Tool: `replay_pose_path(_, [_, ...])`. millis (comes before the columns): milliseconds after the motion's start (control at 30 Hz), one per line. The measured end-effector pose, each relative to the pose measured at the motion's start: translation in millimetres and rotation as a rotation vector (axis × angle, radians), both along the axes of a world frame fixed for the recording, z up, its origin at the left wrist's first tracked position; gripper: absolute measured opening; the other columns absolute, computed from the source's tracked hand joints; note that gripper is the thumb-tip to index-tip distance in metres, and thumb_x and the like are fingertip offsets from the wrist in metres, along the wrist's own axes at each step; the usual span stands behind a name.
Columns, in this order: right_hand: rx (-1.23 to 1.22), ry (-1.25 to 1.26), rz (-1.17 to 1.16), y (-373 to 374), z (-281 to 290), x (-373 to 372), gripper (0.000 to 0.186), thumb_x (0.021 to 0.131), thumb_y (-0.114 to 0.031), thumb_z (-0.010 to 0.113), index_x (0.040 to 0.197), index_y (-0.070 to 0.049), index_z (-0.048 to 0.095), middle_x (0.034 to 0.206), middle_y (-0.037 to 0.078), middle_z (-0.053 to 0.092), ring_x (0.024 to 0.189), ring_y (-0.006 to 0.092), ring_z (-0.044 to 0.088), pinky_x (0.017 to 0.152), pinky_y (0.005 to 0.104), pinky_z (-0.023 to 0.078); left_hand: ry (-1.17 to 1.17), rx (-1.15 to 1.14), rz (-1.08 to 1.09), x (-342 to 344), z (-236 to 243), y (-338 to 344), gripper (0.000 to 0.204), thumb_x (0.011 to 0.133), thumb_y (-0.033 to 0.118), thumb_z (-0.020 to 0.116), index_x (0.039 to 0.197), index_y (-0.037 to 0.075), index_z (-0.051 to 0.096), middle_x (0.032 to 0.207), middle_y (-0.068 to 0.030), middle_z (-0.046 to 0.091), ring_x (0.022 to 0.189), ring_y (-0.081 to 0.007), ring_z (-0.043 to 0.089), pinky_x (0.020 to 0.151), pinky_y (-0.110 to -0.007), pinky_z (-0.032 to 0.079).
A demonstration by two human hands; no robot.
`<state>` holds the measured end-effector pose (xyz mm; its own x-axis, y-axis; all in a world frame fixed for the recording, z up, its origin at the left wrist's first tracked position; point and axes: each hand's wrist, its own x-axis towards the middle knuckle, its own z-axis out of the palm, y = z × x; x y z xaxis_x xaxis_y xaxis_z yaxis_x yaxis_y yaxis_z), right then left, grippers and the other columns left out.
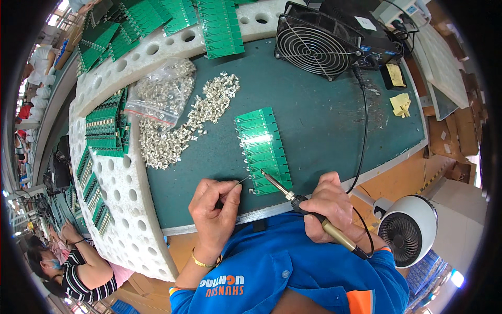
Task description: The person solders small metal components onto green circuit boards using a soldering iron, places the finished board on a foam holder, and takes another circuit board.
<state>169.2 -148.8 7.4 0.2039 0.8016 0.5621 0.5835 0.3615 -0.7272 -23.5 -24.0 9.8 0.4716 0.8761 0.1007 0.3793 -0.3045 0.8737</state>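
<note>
The work looked partway through: the green circuit board (263,149) lay flat on the surface (324,136) in front of the person, with small metal connectors (242,141) along its left edge, but which joints were already soldered was too small to tell. The right hand (328,206) had its fingers wrapped around the soldering iron (294,200), whose tip was at the board's lower part; the left hand (215,209) pinched a thin wire (243,180) between closed fingers, its end near the same edge. Much probably remained, judging by the loose pieces (164,144) heaped on the surface and the stacked green boards (141,21) on the white foam (125,203). More boards (107,131) sat on the foam at the left, perhaps finished ones. A clear zip bag (162,94) held many similar silvery pieces, and a small black holder (387,78) at the far right contained a yellow sponge (396,75).
</note>
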Motion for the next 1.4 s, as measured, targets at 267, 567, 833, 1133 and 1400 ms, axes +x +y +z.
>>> replay_pose_path(267, [-0.001,0.03,-0.018,0,-3,-7,0.024,0.07,-0.004,0.069,0.093,-0.004,0.064,0.063,0.003,0.057,0.05,0.0189,0.048,0.065,0.0354,0.04,-0.055,-0.042,0.017,2,-6,-2,0.007,0.082,-0.002,0.074,0.085,0.001,0.068,0.076,-0.0006,0.056,0.065,-0.006,0.05,0.057,-0.021,0.039])
replay_pose_path(567, [-0.036,0.022,-0.031,4,0,-11,0.025,0.067,-0.001,0.069,0.091,-0.004,0.064,0.062,0.004,0.057,0.051,0.0195,0.051,0.065,0.0353,0.04,-0.057,0.005,-0.005,6,-7,0,0.008,0.081,-0.004,0.074,0.085,0.0,0.068,0.077,-0.0046,0.059,0.061,-0.0073,0.057,0.053,-0.02,0.045])
replay_pose_path(833, [-0.063,0.028,-0.01,7,0,-11,0.027,0.067,0.0,0.07,0.092,-0.005,0.064,0.064,0.004,0.059,0.053,0.0203,0.054,0.065,0.0347,0.04,-0.046,0.005,0.004,6,-8,1,0.007,0.081,-0.003,0.074,0.084,0.002,0.069,0.075,-0.0041,0.059,0.06,-0.0067,0.055,0.05,-0.02,0.044])
replay_pose_path(1133, [-0.065,0.026,-0.014,8,0,-10,0.025,0.067,-0.001,0.07,0.092,-0.006,0.065,0.066,0.004,0.062,0.054,0.0203,0.055,0.066,0.0343,0.041,-0.046,-0.003,-0.002,9,-9,0,0.008,0.08,-0.004,0.074,0.084,0.002,0.069,0.074,-0.0036,0.058,0.06,-0.0075,0.055,0.05,-0.021,0.043])
replay_pose_path(1400, [-0.097,0.02,-0.001,8,3,-9,0.027,0.066,-0.001,0.07,0.091,-0.007,0.065,0.066,0.004,0.063,0.054,0.0199,0.055,0.067,0.0343,0.041,-0.035,0.024,-0.013,10,-10,0,0.009,0.08,-0.005,0.074,0.084,0.001,0.069,0.076,-0.0023,0.056,0.062,-0.006,0.051,0.052,-0.02,0.04])
